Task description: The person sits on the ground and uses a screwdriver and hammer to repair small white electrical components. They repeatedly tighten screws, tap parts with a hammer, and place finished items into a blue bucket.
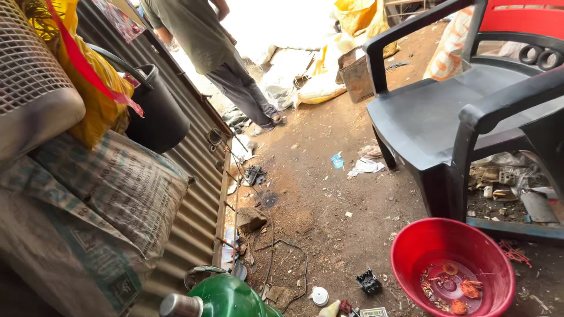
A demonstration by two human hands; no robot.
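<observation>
Neither grip shows; red basin (411, 258) sits on dirt beside black chair (435, 117).

Dirt floor (329, 194), corrugated wall (197, 205), plastic chair (435, 117).

Red basin (411, 258): glossy smooth plastic, holding orange-red scraps. Dark chair (423, 117): moulded matt plastic, lightly dusty. Corrugated sheet (197, 205): ribbed grey metal, dull. Sacks (111, 194): coarse woven fabric, faded and grimy. Black bucket (161, 120): smooth plastic with a faint sheen. Green container (226, 296): glossy, with a shiny metal cap (179, 306). Basket (26, 70): perforated pale plastic. Ground (323, 199): rough, bare brown earth, littered with scraps
</observation>
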